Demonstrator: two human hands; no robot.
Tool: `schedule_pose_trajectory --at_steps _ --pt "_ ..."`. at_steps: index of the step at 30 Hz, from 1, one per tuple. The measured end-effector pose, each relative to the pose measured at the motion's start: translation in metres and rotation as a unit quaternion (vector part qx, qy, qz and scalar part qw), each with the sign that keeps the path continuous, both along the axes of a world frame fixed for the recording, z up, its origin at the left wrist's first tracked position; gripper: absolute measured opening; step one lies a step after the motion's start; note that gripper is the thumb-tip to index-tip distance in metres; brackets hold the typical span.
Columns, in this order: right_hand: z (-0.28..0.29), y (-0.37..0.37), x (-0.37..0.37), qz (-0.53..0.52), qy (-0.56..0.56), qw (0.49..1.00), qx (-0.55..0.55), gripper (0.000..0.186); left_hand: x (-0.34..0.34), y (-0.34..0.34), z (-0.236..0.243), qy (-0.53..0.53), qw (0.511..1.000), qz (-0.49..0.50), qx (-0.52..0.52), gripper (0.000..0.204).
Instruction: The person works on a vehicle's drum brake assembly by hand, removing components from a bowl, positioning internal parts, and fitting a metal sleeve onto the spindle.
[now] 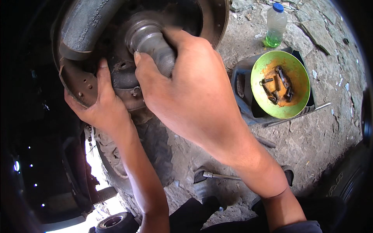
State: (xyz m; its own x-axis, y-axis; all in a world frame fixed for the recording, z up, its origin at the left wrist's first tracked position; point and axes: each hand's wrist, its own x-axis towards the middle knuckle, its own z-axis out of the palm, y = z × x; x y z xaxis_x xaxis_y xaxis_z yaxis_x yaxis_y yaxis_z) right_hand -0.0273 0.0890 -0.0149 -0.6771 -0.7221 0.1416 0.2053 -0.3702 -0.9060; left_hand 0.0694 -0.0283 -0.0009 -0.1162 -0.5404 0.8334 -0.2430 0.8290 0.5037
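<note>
My right hand (194,73) wraps round a greasy metal spindle (165,58) that sticks out from the middle of a wheel assembly; its thumb lies along the near side and the other fingers are partly hidden behind. My left hand (103,105) grips the edge of a curved, rusty metal flange (79,83) low on the assembly, thumb in front and fingers behind. Above that hand is a thick grey curved piece (85,25) with raised lettering, which looks like a brake shoe. A dark brown round rim (215,19) surrounds the assembly.
A green bowl (258,95), smeared orange inside, holds several dark metal parts (283,75) on a dark stand (243,77). Behind stands a blue-capped bottle (275,25) with green liquid. A metal bar (221,176) lies by my feet. A tyre (345,182) is at right, over stony ground.
</note>
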Motion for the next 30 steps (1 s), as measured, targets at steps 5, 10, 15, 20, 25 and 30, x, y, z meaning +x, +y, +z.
schedule_pose_trajectory --at_steps 5,10,15,20,25,30 --pt "-0.004 -0.001 -0.002 -0.004 0.064 0.998 0.002 0.019 0.008 -0.005 -0.001 -0.039 0.999 0.022 -0.031 0.063" --pt "-0.008 -0.004 -0.003 -0.029 0.162 0.986 0.02 0.02 0.006 -0.003 -0.004 -0.027 0.999 0.029 -0.01 0.065" --pt "-0.014 -0.006 -0.005 -0.039 0.221 0.974 0.032 0.023 0.008 -0.004 -0.01 -0.023 1.0 -0.011 -0.002 0.066" --pt "-0.012 -0.006 -0.005 -0.033 0.231 0.972 0.032 0.023 0.007 -0.001 -0.01 -0.027 1.0 -0.009 -0.002 0.068" --pt "-0.011 -0.007 -0.005 -0.039 0.257 0.965 0.04 0.023 0.008 0.0 -0.016 -0.022 1.0 0.012 0.01 0.069" --pt "-0.013 -0.009 -0.004 -0.064 0.264 0.961 0.047 0.025 0.004 0.003 -0.02 0.001 1.0 0.006 0.031 0.069"
